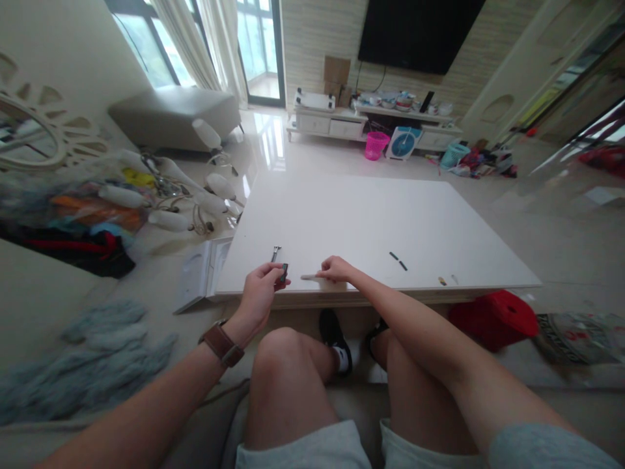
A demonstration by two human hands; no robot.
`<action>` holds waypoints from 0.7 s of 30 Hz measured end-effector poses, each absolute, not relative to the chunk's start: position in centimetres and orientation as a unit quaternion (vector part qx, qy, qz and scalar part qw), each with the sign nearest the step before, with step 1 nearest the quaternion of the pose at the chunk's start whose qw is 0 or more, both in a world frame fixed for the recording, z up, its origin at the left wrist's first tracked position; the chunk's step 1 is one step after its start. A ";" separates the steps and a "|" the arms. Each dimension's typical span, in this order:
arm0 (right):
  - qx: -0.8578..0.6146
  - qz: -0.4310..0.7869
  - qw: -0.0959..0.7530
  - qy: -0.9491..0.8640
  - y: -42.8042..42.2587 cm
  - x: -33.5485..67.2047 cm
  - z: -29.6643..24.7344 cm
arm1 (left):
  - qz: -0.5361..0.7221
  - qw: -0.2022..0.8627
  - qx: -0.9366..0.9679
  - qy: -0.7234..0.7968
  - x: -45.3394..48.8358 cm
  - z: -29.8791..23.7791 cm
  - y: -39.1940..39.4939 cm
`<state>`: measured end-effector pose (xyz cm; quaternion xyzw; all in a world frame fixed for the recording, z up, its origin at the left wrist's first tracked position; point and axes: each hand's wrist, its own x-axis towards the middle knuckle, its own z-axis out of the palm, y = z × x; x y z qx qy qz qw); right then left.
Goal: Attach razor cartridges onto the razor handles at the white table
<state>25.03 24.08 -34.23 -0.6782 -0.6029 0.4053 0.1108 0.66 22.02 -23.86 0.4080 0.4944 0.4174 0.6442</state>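
Observation:
My left hand [261, 286] is closed in a pinch on a small dark green piece [284, 273] above the table's near edge. Close by on the right, my right hand [334, 269] has its fingers closed on a thin, pale stick-like thing [308, 277], which points left towards my other hand. A slim metal tool with a wider head [276, 252] lies on the white table [351, 221], just beyond my left hand. To the right of my hands lie two short dark strips [398, 260], almost end to end. Farther right are a small brownish piece [442, 281] and a faint little whitish thing [454, 279].
An open white box [198, 277] stands against the table's left side. A red roll [498, 319] sits below the near right edge. Lamp parts with white shades [168, 220] and bagged cloth crowd the floor at left. A pink basket [375, 145] stands beyond the table.

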 end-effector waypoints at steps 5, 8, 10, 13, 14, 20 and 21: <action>-0.686 0.427 0.094 -0.582 23.9 25.8 -34.0 | 0.418 0.642 0.407 0.497 0.7 -23.8 22.0; -0.694 0.435 0.084 -0.567 24.0 26.0 -34.2 | 0.419 0.643 0.406 0.496 0.7 -23.8 22.0; -0.703 0.433 0.080 -0.559 24.1 26.0 -34.3 | 0.419 0.644 0.407 0.494 0.6 -23.8 22.0; -0.717 0.422 0.073 -0.550 24.1 25.5 -34.3 | 0.420 0.644 0.410 0.490 0.6 -23.8 22.0; -0.721 0.416 0.073 -0.550 24.0 25.3 -34.2 | 0.421 0.644 0.411 0.489 0.6 -23.9 21.9; -0.718 0.344 0.128 -0.592 23.4 25.0 -32.0 | 0.411 0.646 0.418 0.489 0.5 -24.3 22.1; -0.717 0.329 0.142 -0.598 23.4 25.1 -31.3 | 0.408 0.645 0.421 0.490 0.5 -24.4 22.1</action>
